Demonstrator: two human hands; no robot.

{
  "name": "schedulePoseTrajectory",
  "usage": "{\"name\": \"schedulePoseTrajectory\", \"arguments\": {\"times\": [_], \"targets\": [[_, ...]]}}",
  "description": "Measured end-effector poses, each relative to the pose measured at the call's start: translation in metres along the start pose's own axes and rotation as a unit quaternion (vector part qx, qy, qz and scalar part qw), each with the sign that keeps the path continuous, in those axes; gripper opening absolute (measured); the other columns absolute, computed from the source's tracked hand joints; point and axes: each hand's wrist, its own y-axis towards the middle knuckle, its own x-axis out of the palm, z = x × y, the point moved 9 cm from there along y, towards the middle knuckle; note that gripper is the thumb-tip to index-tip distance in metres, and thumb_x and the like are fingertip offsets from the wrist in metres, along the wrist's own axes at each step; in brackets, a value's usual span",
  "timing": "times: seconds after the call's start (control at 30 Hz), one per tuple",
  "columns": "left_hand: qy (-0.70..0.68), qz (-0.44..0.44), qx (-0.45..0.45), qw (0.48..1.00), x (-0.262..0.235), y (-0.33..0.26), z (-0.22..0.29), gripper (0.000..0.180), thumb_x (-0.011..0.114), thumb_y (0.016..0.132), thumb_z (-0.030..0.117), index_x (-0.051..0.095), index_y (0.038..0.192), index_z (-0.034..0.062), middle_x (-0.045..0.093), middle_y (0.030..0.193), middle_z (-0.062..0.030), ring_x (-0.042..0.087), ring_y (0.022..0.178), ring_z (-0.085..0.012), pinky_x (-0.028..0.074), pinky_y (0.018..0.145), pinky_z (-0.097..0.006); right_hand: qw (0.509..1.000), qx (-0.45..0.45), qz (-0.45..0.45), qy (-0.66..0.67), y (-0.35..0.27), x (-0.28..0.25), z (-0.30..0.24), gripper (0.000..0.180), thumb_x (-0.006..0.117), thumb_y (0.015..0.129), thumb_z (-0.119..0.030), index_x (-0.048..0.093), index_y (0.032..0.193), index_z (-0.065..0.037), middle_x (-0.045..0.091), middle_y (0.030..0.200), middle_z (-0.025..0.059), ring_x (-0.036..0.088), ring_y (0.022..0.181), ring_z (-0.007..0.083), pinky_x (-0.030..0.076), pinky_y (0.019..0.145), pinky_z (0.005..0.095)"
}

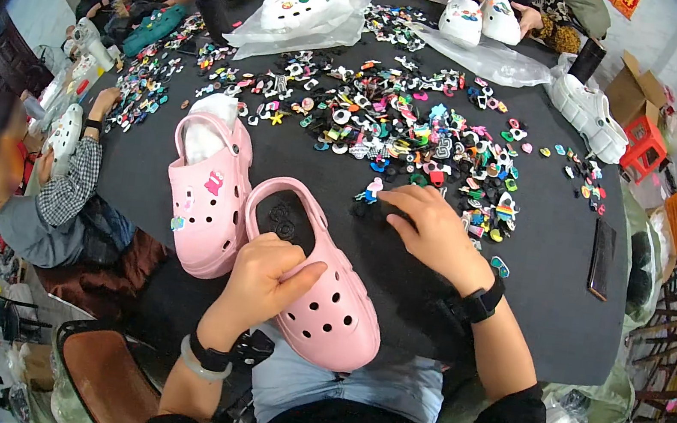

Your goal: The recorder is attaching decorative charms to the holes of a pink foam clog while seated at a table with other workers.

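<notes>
My left hand [262, 277] is closed on a pink clog [332, 332] at the edge of its foot opening. The clog tilts over my lap at the table's near edge, and its visible holes are bare. Just left of it stands a second pink clog [202, 208], with white stuffing [206, 141] inside and a pink-red charm [213, 183] on its upper. My right hand [437, 230] is over the table with thumb and index finger apart. Its index fingertip is beside a small pink, white and blue shoe charm [374, 189] at the pile's near edge.
A wide heap of colourful shoe charms [419, 132] covers the middle of the black table [544, 318]. White clogs [298, 5] lie on plastic bags at the far side, where other people work. A dark phone-like slab [602, 259] lies at right. Another person [55, 198] sits at left.
</notes>
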Motion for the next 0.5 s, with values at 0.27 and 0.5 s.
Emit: {"name": "schedulePoseTrajectory", "arguments": {"times": [0.27, 0.5], "targets": [[-0.018, 0.039, 0.009, 0.999, -0.004, -0.003, 0.002, 0.041, 0.071, 0.078, 0.011, 0.038, 0.055, 0.0046, 0.036, 0.051, -0.0090, 0.037, 0.047, -0.0263, 0.028, 0.052, -0.037, 0.983, -0.019, -0.060, -0.175, 0.032, 0.029, 0.004, 0.027, 0.060, 0.080, -0.007, 0.066, 0.105, -0.012, 0.061, 0.103, 0.0046, 0.060, 0.099, 0.0250, 0.050, 0.081, 0.0365], [-0.006, 0.062, 0.018, 0.998, -0.007, -0.012, 0.003, 0.040, 0.073, 0.077, 0.013, 0.041, 0.054, 0.0055, 0.037, 0.051, -0.0071, 0.039, 0.048, -0.0252, 0.029, 0.053, -0.037, 0.995, 0.063, -0.001, -0.075, 0.019, -0.013, 0.030, 0.008, 0.068, 0.077, -0.010, 0.064, 0.085, -0.009, 0.060, 0.086, 0.0096, 0.061, 0.089, 0.0300, 0.050, 0.076, 0.0405]]}}
